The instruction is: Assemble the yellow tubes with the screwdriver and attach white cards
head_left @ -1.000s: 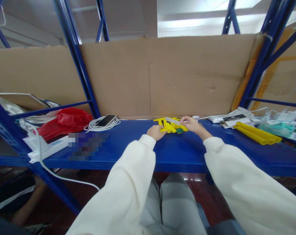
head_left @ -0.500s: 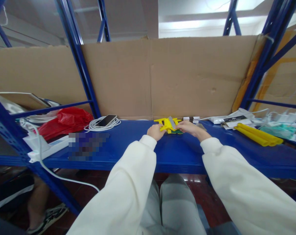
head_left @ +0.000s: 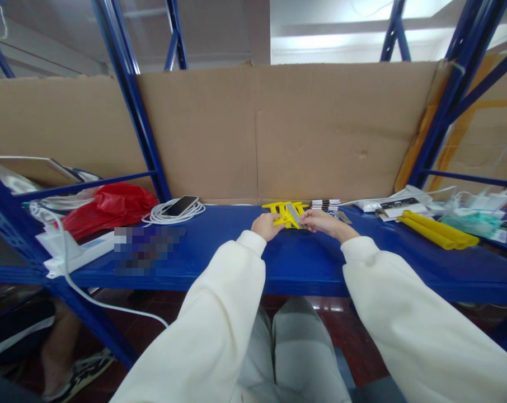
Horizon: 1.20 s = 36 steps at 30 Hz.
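My left hand (head_left: 265, 226) is closed around a yellow plastic scraper (head_left: 287, 219) above the blue shelf. A flat grey metal blade (head_left: 294, 215) lies slanted across the right part of the yellow piece. The fingertips of my right hand (head_left: 323, 221) pinch the lower end of this blade. Whether the blade is fixed to the scraper I cannot tell. Just behind, several more yellow plastic pieces (head_left: 274, 205) lie against the cardboard, partly covered by the held one. White-and-dark stacked strips (head_left: 325, 204) and small grey blades (head_left: 341, 216) lie beyond my right hand.
A phone (head_left: 180, 206) rests on a coiled white cable (head_left: 153, 217) at left, near a red plastic bag (head_left: 111, 206) and a white power strip (head_left: 89, 252). Yellow tubes (head_left: 438, 230) and a green mask (head_left: 472, 224) lie at right. Cardboard (head_left: 257, 134) stands behind.
The yellow scraper and blade have turned slightly, and my right fingers have shifted lower along the blade. A green patch beneath the scraper no longer shows. The view has moved a little.
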Each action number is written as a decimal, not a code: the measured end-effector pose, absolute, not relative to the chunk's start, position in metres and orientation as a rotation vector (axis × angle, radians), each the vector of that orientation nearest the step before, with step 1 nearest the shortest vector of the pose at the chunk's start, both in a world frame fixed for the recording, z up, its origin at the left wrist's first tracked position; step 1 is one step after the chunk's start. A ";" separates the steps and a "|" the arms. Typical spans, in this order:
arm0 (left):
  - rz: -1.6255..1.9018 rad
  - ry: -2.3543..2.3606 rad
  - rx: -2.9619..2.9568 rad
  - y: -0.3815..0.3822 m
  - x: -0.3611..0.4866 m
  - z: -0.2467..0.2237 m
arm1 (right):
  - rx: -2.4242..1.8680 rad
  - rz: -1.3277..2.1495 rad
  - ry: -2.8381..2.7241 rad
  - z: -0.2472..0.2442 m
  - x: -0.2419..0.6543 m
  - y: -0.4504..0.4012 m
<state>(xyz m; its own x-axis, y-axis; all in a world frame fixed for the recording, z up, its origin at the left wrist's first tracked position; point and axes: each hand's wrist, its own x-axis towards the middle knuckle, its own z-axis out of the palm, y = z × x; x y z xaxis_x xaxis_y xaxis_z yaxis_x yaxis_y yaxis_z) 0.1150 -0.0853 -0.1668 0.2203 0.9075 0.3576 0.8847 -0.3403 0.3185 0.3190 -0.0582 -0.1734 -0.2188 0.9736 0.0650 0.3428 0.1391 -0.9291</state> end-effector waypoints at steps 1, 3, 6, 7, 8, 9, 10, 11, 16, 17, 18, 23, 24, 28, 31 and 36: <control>0.760 1.766 2.424 -0.085 0.115 -0.167 | -1.286 1.089 -1.687 -0.174 0.318 -0.059; 0.757 1.755 2.432 -0.085 0.114 -0.167 | -1.292 1.089 -1.703 -0.173 0.317 -0.061; 0.746 1.748 2.437 -0.084 0.114 -0.168 | -1.301 1.079 -1.730 -0.173 0.317 -0.063; 0.744 1.746 2.437 -0.084 0.114 -0.168 | -1.304 1.071 -1.744 -0.173 0.317 -0.063; 0.746 1.747 2.435 -0.083 0.114 -0.168 | -1.311 1.056 -1.758 -0.173 0.317 -0.063; 0.753 1.749 2.431 -0.083 0.114 -0.168 | -1.320 1.031 -1.772 -0.173 0.318 -0.063; 0.763 1.751 2.425 -0.083 0.114 -0.169 | -1.329 1.002 -1.783 -0.173 0.318 -0.062; 0.775 1.753 2.419 -0.083 0.115 -0.169 | -1.338 0.972 -1.789 -0.173 0.319 -0.062; 0.803 1.786 2.382 -0.084 0.115 -0.168 | -1.373 0.933 -1.744 -0.175 0.319 -0.059; 0.804 1.794 2.377 -0.085 0.116 -0.168 | -1.380 0.932 -1.729 -0.174 0.319 -0.059; 0.806 1.799 2.373 -0.085 0.116 -0.168 | -1.387 0.932 -1.716 -0.174 0.318 -0.059; 0.814 1.802 2.383 -0.085 0.116 -0.167 | -1.402 0.952 -1.663 -0.171 0.315 -0.062; 0.813 1.799 2.387 -0.085 0.116 -0.167 | -1.403 0.955 -1.648 -0.170 0.315 -0.062; 0.813 1.779 2.394 -0.083 0.115 -0.169 | -1.420 0.978 -1.623 -0.168 0.314 -0.064; 0.807 1.766 2.395 -0.082 0.115 -0.169 | -1.422 0.995 -1.626 -0.168 0.314 -0.066; 0.801 1.759 2.397 -0.081 0.114 -0.170 | -1.437 1.010 -1.609 -0.166 0.312 -0.068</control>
